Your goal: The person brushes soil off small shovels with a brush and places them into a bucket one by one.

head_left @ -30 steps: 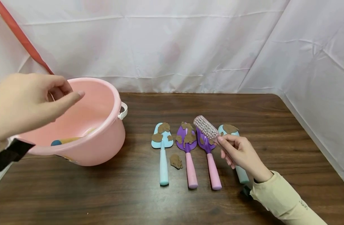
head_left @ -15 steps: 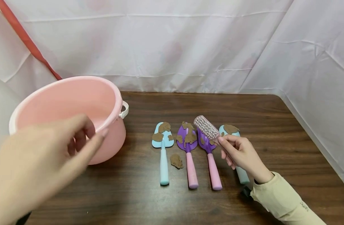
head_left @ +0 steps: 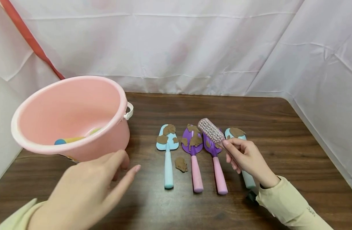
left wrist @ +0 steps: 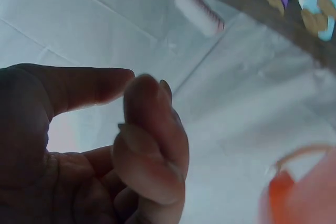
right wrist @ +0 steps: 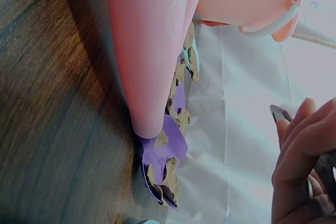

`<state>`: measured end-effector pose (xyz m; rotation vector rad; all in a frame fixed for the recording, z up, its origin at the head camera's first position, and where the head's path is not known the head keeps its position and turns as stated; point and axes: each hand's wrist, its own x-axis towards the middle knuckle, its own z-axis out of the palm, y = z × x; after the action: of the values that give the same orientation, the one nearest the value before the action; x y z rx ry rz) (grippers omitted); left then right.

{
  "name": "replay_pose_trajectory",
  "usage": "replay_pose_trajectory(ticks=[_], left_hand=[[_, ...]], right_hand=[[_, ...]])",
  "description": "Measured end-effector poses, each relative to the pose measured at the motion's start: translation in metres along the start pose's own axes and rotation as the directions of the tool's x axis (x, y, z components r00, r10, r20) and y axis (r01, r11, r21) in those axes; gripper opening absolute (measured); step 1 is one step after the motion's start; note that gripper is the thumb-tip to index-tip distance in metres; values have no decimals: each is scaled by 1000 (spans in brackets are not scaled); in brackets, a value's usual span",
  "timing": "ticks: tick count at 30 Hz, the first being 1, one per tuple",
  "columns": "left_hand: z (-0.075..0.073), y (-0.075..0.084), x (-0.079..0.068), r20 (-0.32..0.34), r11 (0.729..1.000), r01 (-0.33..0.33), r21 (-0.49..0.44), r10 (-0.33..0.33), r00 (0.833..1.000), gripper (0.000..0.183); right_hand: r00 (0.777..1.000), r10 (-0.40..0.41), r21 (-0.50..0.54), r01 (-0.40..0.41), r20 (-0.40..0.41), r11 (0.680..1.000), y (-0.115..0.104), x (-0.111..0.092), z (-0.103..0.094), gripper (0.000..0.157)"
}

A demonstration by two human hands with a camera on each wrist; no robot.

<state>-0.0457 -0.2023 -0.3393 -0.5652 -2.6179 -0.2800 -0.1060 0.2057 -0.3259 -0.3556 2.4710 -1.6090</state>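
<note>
My right hand (head_left: 246, 158) grips a small clear-pink brush (head_left: 211, 131) by its handle, its bristles facing up. The brush hovers over a purple trowel (head_left: 219, 174) with a pink handle. Beside it lies another purple trowel (head_left: 197, 175), then a light-blue shovel (head_left: 168, 169) to the left. A second light-blue shovel (head_left: 248, 179) is partly hidden under my right hand. Brown clay-like patches stick to the blades. My left hand (head_left: 86, 185) holds nothing, fingers loosely bent, in front of the bucket. In the left wrist view its thumb and index fingertip are close together.
A pink bucket (head_left: 118, 137) with a white handle stands at the left; a yellow object with a blue end (head_left: 69, 140) lies inside. A loose brown piece (head_left: 181, 164) rests between two tools. White curtains (head_left: 193, 48) hang behind the wooden table (head_left: 170, 210).
My left hand has come away from over the bucket, moving right and down toward the table's front. The right hand with the brush has stayed nearly still.
</note>
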Motion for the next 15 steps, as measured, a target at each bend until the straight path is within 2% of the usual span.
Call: replay_pose_trajectory(ticks=[3, 6, 9, 15], left_hand=[[-27, 39, 22, -11, 998, -33, -44, 32, 999, 26], [-45, 63, 37, 2, 996, -59, -71, 59, 998, 28], [-46, 71, 42, 45, 997, -55, -57, 57, 997, 30], [-32, 77, 43, 130, 999, -35, -36, 40, 991, 31]], right_hand=[[1000, 0, -8, 0, -2, 1000, 0, 0, 0, 33], [1000, 6, -10, -6, 4, 1000, 0, 0, 1, 35], [1000, 11, -9, -11, 3, 1000, -1, 0, 1, 35], [1000, 0, -16, 1, 6, 1000, -1, -1, 2, 34]])
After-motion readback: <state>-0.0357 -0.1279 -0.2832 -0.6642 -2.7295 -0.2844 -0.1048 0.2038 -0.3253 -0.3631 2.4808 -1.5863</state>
